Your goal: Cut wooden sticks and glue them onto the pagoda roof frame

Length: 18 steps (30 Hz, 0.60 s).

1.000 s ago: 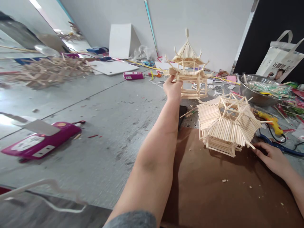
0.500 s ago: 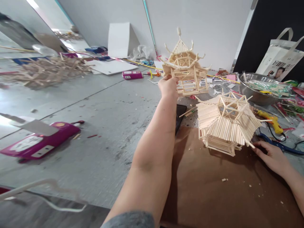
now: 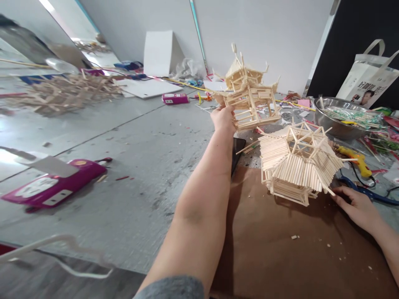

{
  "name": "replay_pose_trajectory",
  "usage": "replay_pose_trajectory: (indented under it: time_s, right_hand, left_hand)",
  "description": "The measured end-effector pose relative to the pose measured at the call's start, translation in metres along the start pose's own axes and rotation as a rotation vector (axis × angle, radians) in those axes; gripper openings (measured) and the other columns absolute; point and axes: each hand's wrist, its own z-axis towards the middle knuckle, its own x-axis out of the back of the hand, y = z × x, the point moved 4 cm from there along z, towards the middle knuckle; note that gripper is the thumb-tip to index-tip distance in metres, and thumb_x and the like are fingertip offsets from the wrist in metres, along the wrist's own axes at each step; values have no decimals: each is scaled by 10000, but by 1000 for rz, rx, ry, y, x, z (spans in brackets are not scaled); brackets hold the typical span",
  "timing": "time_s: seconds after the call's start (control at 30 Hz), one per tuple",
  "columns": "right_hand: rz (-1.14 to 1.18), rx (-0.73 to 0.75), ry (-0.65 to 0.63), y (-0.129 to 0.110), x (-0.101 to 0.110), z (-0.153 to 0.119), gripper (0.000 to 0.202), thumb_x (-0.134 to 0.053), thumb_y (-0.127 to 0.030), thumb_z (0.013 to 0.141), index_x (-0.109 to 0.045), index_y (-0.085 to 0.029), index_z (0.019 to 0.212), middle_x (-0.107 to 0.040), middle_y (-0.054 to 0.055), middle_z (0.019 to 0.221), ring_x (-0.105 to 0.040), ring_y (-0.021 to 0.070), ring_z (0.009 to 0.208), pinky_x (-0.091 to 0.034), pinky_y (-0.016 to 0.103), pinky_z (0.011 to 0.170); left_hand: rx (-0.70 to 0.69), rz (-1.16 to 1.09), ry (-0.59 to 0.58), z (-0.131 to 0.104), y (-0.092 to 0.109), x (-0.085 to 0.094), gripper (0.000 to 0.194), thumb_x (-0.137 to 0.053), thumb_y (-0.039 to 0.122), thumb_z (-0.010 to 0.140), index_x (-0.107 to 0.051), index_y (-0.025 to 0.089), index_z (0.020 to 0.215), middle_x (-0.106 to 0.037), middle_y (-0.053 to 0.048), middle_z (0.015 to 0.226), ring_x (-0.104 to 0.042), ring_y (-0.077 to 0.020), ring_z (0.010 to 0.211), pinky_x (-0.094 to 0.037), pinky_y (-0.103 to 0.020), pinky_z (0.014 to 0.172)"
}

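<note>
My left hand [image 3: 223, 118], arm stretched forward, grips the left side of a small pagoda model [image 3: 249, 95] built of thin wooden sticks. The model has upturned eave tips and leans to one side. Nearer to me, on brown paper [image 3: 268, 257], sits a stick pavilion model [image 3: 299, 166] with a many-sided slatted roof and an open frame on top. At its right front roof corner is my right hand [image 3: 358, 205], fingers curled and closed around the tip of the protruding stick.
Purple devices [image 3: 59, 182] lie at the left, with a heap of wooden sticks [image 3: 71, 93] behind. A metal bowl [image 3: 336, 124] of wrapped sticks, a yellow glue gun [image 3: 355, 160] and a white tote bag [image 3: 368, 79] are at the right. A dark phone-like slab [image 3: 238, 145] borders the paper.
My left hand has tilted and turned the pagoda model, bringing it slightly lower. My right hand and the pavilion model keep their places.
</note>
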Motion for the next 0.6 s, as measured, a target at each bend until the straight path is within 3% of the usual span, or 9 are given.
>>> replay_pose_trajectory:
  time_s: [0.2, 0.6]
  right_hand:
    - [4, 5, 7, -3, 2, -1, 320, -413, -473, 786, -626, -244, 853, -694, 23, 894, -634, 205, 821, -482, 316, 711]
    - [1, -16, -7, -1, -1, -1, 329, -408, -491, 798, -623, -256, 880, -690, 20, 924, -632, 211, 844, -477, 325, 713]
  left_hand:
    - [-59, -47, -108, -4, -2, -2, 104, -500, 103, 476, -553, 166, 539, -354, 60, 402, -321, -60, 381, -240, -200, 392]
    - [-138, -90, -141, 3, -11, 2, 131, -540, 127, 491, -623, 151, 589, -401, 60, 404, -318, -51, 380, -216, -218, 416]
